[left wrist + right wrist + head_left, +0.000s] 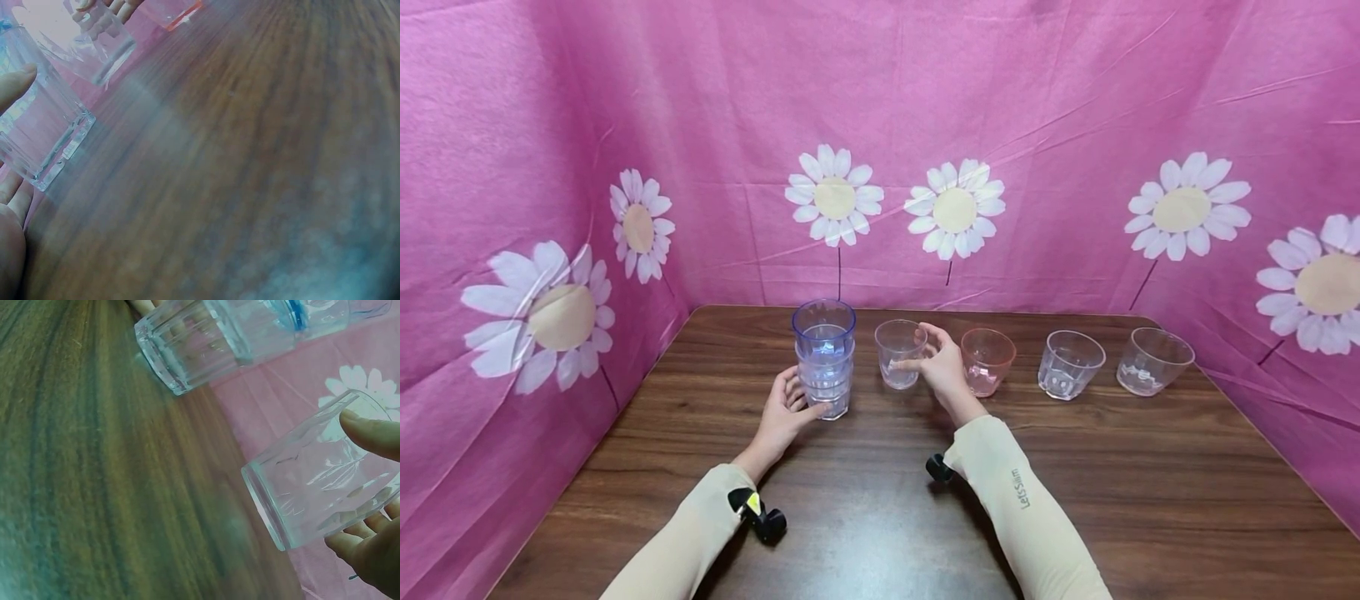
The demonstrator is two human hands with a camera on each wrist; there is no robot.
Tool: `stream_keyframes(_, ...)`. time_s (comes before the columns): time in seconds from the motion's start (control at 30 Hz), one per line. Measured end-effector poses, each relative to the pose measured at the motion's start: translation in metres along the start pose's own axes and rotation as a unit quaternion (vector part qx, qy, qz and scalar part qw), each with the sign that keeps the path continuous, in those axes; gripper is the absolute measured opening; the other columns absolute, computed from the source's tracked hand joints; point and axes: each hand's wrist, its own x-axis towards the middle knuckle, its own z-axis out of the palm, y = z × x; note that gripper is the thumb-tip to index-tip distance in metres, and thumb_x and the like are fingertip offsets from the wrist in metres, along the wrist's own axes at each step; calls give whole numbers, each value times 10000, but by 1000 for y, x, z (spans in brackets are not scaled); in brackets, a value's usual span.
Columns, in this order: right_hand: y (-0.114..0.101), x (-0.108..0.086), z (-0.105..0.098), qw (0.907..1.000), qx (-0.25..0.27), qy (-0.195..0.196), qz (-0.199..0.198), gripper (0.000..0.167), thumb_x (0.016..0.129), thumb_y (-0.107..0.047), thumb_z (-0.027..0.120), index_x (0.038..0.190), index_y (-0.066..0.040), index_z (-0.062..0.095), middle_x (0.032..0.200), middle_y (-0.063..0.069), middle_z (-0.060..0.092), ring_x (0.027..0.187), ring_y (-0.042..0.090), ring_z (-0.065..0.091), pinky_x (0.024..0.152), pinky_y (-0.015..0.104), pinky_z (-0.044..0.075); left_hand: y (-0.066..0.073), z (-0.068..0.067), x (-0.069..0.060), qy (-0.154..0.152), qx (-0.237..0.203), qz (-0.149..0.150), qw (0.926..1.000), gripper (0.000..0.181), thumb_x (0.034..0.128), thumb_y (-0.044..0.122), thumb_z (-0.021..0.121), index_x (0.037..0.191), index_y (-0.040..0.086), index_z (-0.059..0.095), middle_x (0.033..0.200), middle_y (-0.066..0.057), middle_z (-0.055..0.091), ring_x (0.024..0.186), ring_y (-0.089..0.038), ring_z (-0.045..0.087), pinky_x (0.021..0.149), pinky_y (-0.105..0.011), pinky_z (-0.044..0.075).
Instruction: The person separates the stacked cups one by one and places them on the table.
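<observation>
On the left side of the table stands a stack of nested clear plastic cups, topped by a blue cup. My left hand holds the stack near its base, thumb in front and fingers on the left side. To the right of it, my right hand grips a single clear cup from its right side, thumb across the front. That cup is upright; whether its base touches the table I cannot tell. Just right of this hand stands a pink cup.
Two more clear cups stand farther right, one clear cup beside the pink one and a faintly tinted cup near the right edge. The wooden table meets a pink flowered cloth at its back and sides.
</observation>
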Motion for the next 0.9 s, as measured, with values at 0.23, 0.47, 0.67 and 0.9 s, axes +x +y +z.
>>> stream_keyframes(0.23,7,0,1,9999,-95,11,54,881,590,203,815,1385,66,460,1319,262,548,1239,360,526,1062,408,421,0,0,0,12,-5,-29,10000,763,773,-162,727,1413,-86,319,1371,-272,491,1093,-97,541,983,-250,447)
stream_keyframes(0.47,9,-1,2,9999,-23,15,123,860,586,234,793,1364,70,464,1313,248,556,1224,353,531,1047,410,432,0,1,0,12,8,-4,10000,765,771,-160,729,1413,-87,319,1368,-270,494,1089,-93,544,986,-256,448)
stream_keyframes(0.67,10,-3,0,9998,-60,-82,197,848,594,257,776,1352,66,449,1340,243,535,1264,348,499,1050,438,433,0,0,0,45,28,-8,10000,766,770,-163,732,1414,-81,326,1367,-266,498,1096,-102,542,989,-260,447)
stream_keyframes(0.9,11,-3,-2,9995,-141,-177,227,869,607,249,777,1376,55,422,1383,243,509,1302,353,465,1078,445,400,0,0,0,25,55,-14,10000,772,772,-148,736,1420,-82,321,1380,-275,489,1114,-134,538,994,-261,444)
